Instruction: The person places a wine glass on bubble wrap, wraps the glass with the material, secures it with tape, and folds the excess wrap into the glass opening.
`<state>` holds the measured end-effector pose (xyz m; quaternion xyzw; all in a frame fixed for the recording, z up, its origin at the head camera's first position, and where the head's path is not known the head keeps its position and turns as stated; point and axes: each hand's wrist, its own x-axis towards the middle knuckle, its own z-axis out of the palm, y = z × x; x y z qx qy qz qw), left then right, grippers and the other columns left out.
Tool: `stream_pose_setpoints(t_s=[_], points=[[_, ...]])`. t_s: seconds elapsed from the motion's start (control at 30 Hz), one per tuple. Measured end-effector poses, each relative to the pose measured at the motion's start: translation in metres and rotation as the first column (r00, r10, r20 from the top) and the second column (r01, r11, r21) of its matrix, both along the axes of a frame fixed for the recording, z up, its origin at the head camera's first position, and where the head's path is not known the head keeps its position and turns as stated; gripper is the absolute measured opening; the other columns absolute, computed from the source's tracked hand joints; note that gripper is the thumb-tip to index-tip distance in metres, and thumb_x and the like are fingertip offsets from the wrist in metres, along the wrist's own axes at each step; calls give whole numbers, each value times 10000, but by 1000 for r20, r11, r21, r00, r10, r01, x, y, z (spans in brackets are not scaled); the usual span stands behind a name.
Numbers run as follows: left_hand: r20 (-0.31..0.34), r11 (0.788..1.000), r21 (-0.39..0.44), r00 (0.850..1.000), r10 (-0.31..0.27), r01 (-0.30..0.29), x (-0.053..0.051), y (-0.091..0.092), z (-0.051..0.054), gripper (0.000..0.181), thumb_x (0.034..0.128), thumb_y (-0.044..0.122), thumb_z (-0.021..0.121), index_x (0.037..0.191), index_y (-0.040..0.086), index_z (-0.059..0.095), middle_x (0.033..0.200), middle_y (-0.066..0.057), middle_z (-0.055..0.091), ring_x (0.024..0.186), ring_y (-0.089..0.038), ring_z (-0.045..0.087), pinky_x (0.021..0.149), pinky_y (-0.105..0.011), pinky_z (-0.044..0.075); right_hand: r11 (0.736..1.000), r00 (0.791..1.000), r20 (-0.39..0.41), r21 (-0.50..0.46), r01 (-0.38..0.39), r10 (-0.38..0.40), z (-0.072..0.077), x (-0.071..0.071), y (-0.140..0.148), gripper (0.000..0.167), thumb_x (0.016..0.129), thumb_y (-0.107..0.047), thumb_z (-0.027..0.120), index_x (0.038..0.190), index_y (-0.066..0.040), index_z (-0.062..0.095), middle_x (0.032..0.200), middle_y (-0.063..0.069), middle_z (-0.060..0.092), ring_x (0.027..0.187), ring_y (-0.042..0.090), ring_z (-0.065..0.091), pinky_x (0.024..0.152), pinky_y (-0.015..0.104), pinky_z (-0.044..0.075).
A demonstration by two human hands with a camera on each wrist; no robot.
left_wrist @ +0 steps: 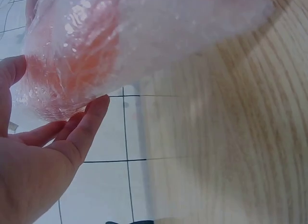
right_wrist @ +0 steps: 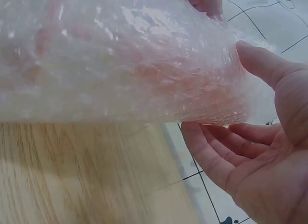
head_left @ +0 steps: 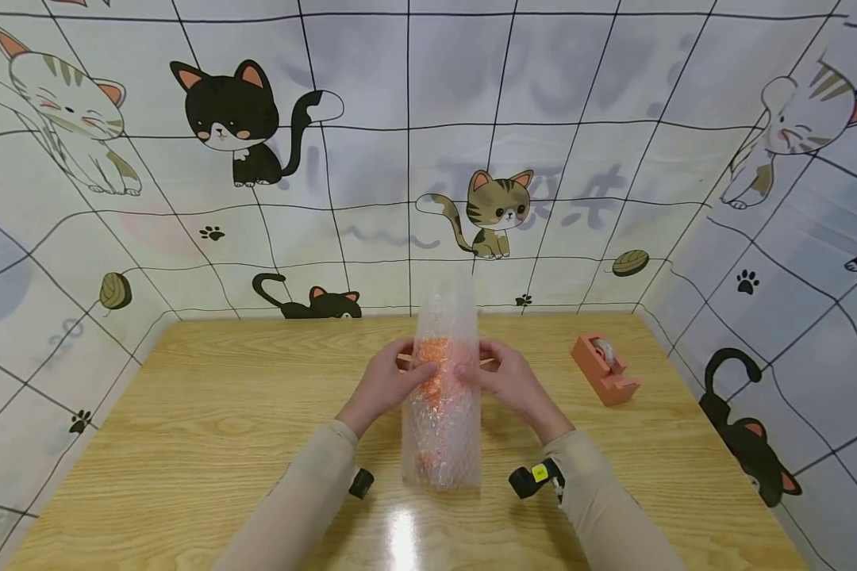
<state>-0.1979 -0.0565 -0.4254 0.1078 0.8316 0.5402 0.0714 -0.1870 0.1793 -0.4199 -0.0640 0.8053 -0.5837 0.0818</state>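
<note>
A long bundle in clear bubble wrap (head_left: 443, 444) stands between both hands, with something orange showing blurrily through the layers. My left hand (head_left: 393, 381) grips its left side, thumb on the front and fingers bent round behind. On the right side my right hand (head_left: 503, 377) holds it the same way, thumb pressed to the wrap. The left wrist view shows the wrap (left_wrist: 96, 46) between the left thumb and fingertips. In the right wrist view the wrap (right_wrist: 144, 79) lies between the right thumb and fingers. What exactly is inside cannot be made out.
A coral-pink tape dispenser (head_left: 605, 371) with a roll of clear tape sits at the right of the wooden table (head_left: 243, 412). A cloth printed with cats and grid lines (head_left: 371, 166) closes off the back and sides.
</note>
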Motion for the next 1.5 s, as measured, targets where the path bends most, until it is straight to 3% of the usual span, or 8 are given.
stream_pose_setpoints(t_s=[0.4, 0.8, 1.0, 1.17, 1.5], points=[[-116, 997, 59, 992, -43, 50, 4, -1, 13, 638, 926, 320, 796, 1469, 137, 514, 1349, -73, 586, 1108, -259, 640, 880, -437, 592, 1000, 993, -117, -3, -19, 19, 11, 6, 4, 685, 894, -265, 833, 1463, -81, 500, 1372, 155, 574, 1164, 338, 622, 867, 413, 597], [-228, 993, 80, 971, -71, 91, 10, -3, 22, 694, 881, 187, 841, 1481, 163, 494, 1370, -19, 581, 1198, -261, 600, 1014, -477, 538, 999, 970, -241, -30, -42, 33, 18, 14, 1, 758, 858, -128, 859, 1489, -64, 443, 1356, 178, 570, 1138, 350, 640, 902, 429, 593], [-254, 989, 105, 964, -76, 105, 14, -5, 26, 703, 852, 132, 858, 1458, 182, 505, 1372, -8, 571, 1193, -259, 603, 1010, -467, 543, 999, 949, -314, -37, -37, 23, 20, 18, -1, 795, 808, -61, 886, 1472, -56, 449, 1392, 151, 557, 1202, 359, 609, 924, 390, 579], [-267, 984, 128, 960, -84, 122, 17, -6, 27, 720, 827, 80, 866, 1441, 176, 502, 1365, -13, 566, 1196, -261, 602, 1010, -459, 544, 999, 946, -324, -39, -30, 16, 20, 21, -1, 830, 786, -49, 899, 1474, -64, 435, 1412, 142, 546, 1237, 373, 584, 956, 442, 561], [-272, 978, 137, 956, -114, 155, 23, -7, 26, 697, 789, 15, 865, 1379, 123, 511, 1334, -58, 581, 1207, -282, 613, 1012, -463, 545, 999, 923, -381, 35, -41, 51, 15, 27, -1, 855, 782, -107, 910, 1515, -170, 475, 1399, 105, 529, 1190, 325, 582, 937, 496, 552]])
